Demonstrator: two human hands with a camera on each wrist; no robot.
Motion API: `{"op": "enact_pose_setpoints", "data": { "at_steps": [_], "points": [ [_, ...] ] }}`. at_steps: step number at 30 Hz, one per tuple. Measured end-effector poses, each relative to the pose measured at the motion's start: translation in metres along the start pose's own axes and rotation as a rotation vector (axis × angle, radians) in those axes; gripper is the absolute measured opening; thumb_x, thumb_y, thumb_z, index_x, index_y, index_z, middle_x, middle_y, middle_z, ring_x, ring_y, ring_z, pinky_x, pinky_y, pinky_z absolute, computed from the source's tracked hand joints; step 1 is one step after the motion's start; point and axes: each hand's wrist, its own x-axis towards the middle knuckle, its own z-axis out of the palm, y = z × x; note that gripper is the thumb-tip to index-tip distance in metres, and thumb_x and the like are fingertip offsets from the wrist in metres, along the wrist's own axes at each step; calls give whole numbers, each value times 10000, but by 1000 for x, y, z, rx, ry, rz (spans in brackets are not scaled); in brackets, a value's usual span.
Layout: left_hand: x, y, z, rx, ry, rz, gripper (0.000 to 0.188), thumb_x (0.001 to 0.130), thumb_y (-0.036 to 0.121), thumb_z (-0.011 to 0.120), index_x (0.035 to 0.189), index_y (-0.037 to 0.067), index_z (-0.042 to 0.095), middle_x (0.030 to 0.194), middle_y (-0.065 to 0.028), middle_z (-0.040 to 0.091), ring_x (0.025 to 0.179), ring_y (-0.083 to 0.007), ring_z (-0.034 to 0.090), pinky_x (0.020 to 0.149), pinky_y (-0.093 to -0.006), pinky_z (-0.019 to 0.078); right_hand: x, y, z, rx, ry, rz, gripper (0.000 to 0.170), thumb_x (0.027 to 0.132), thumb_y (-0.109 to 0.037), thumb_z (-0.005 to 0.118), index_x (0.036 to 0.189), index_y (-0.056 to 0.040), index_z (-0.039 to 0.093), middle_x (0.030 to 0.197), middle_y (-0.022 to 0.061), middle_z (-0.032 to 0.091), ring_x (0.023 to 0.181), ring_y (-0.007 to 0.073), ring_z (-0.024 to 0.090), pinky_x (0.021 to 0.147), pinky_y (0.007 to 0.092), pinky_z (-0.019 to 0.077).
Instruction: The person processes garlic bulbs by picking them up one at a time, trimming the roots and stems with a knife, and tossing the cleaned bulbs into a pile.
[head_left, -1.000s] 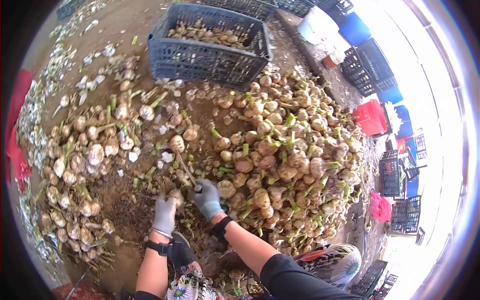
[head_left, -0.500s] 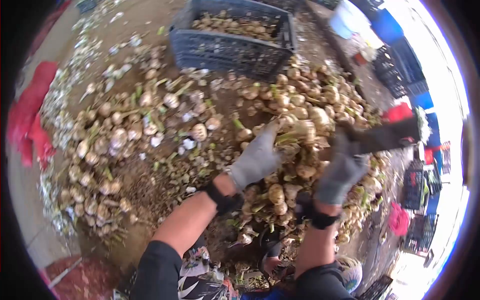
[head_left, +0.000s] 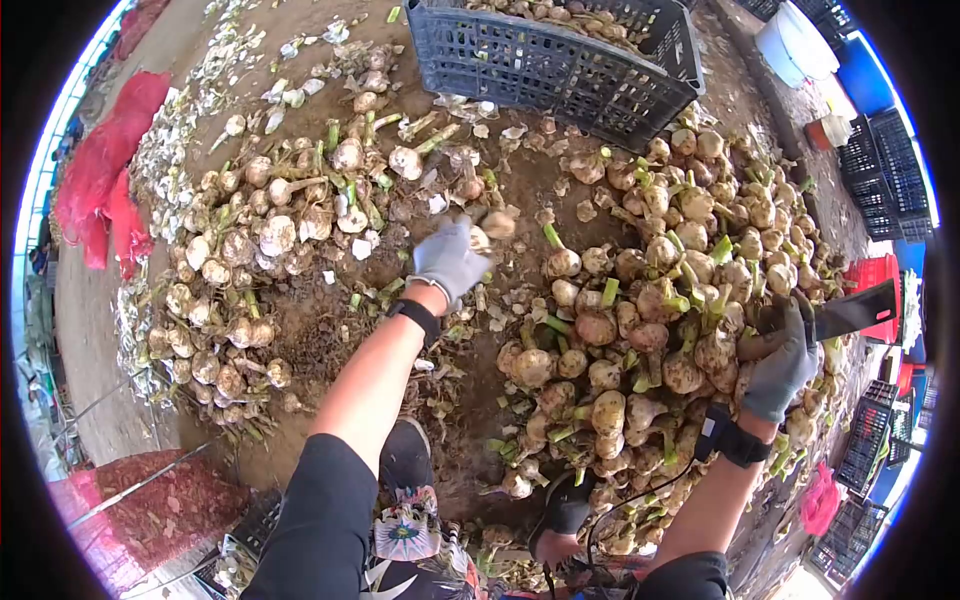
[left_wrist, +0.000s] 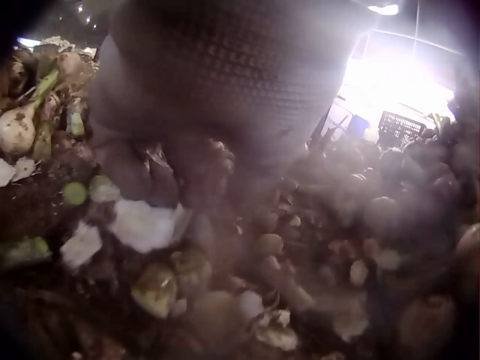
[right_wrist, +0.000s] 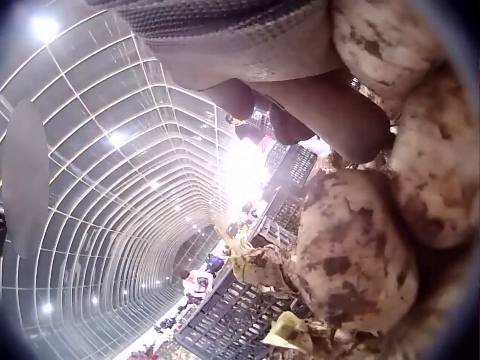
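Note:
My gloved left hand point(head_left: 452, 262) reaches down to the littered ground, its fingers curled round a garlic bulb point(head_left: 480, 239) that is partly hidden. Just beyond it is a blurred second bulb point(head_left: 498, 224). In the left wrist view, the left hand point(left_wrist: 210, 97) points downward over peelings and cut stalks, and the fingers mostly hide what they grip. On the right, my gloved right hand point(head_left: 785, 362) holds a broad dark-bladed knife point(head_left: 853, 312) by its handle, above the big garlic pile point(head_left: 640, 330). Dirty bulbs point(right_wrist: 356, 251) lie close by that hand in the right wrist view.
A dark plastic crate point(head_left: 560, 75) with bulbs inside stands ahead. Left of my hands lies a second garlic heap point(head_left: 230, 250), with a red net bag point(head_left: 110, 165) farther out. A red bucket point(head_left: 874, 290) and stacked crates point(head_left: 885, 165) line the right side.
My left hand has left the big pile, moving left to the bulbs on the ground. The right hand and knife stay over the pile at the right. The view has turned left.

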Motion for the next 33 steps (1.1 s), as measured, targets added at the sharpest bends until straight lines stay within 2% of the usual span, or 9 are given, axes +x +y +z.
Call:
{"op": "enact_pose_setpoints", "data": {
  "at_steps": [2, 5, 9, 10, 17, 21, 24, 27, 33],
  "points": [
    [-15, 33, -27, -346, -230, 113, 685, 845, 450, 727, 1401, 107, 518, 1352, -150, 580, 1114, -276, 646, 943, -383, 528, -6, -5, 4, 22, -16, 14, 257, 931, -94, 648, 1158, 16, 691, 898, 44, 703, 651, 57, 537, 618, 192, 420],
    [-20, 66, -23, -1066, -66, 589, 695, 871, 451, 746, 1415, 92, 505, 1392, -133, 557, 1361, -242, 460, 1125, -350, 380, -10, -7, 3, -125, -54, -49, 271, 939, -123, 637, 1169, 11, 690, 845, 24, 672, 672, 64, 548, 632, 211, 428],
    [43, 31, -31, -882, 393, -81, 611, 851, 462, 745, 1296, 90, 553, 1298, -205, 574, 1025, -330, 662, 874, -476, 541, -15, -12, 11, -28, -42, -8, 291, 941, -119, 627, 1191, 23, 667, 862, 64, 679, 713, 117, 603, 642, 241, 461],
    [54, 25, -34, -538, 585, -193, 657, 812, 421, 769, 1310, 73, 517, 1277, -258, 549, 1033, -408, 646, 889, -481, 530, -13, -7, 11, -12, -41, -7, 292, 938, -114, 628, 1194, 22, 665, 863, 68, 684, 710, 123, 610, 642, 246, 468],
    [109, -20, -2, -224, 397, 54, 685, 750, 280, 736, 1357, 93, 480, 1272, -257, 594, 1066, -440, 628, 909, -490, 508, -9, 0, 10, -38, -79, 16, 267, 925, -83, 634, 1167, 23, 678, 898, 97, 712, 716, 145, 653, 654, 272, 516],
    [101, -29, 10, -347, 395, -36, 580, 781, 230, 722, 1313, 84, 544, 996, -185, 713, 983, -346, 676, 867, -444, 522, -7, 0, 10, -45, -84, 20, 291, 922, -93, 640, 1184, 29, 672, 906, 92, 709, 714, 147, 653, 656, 271, 520],
    [83, -45, 20, -1284, 215, -25, 307, 916, 32, 591, 1221, -3, 607, 983, -67, 699, 838, -114, 659, 703, -257, 536, -9, -1, 11, -32, -50, 38, 293, 918, -100, 645, 1180, 29, 672, 903, 93, 710, 713, 145, 656, 651, 269, 522],
    [45, -60, 9, -1808, -48, -81, 237, 971, 109, 563, 1180, 16, 625, 995, -72, 696, 811, -157, 679, 627, -314, 567, -12, -3, 13, -71, -92, 44, 293, 915, -101, 647, 1179, 25, 673, 900, 95, 712, 714, 138, 655, 646, 265, 522],
    [38, -89, 22, -2067, -257, 8, 244, 996, 161, 545, 1180, 26, 629, 994, -77, 696, 757, -159, 678, 595, -267, 564, -7, 4, 8, -56, -93, 16, 287, 915, -100, 648, 1178, 13, 681, 891, 91, 715, 706, 113, 642, 637, 242, 495]
  ]
}}
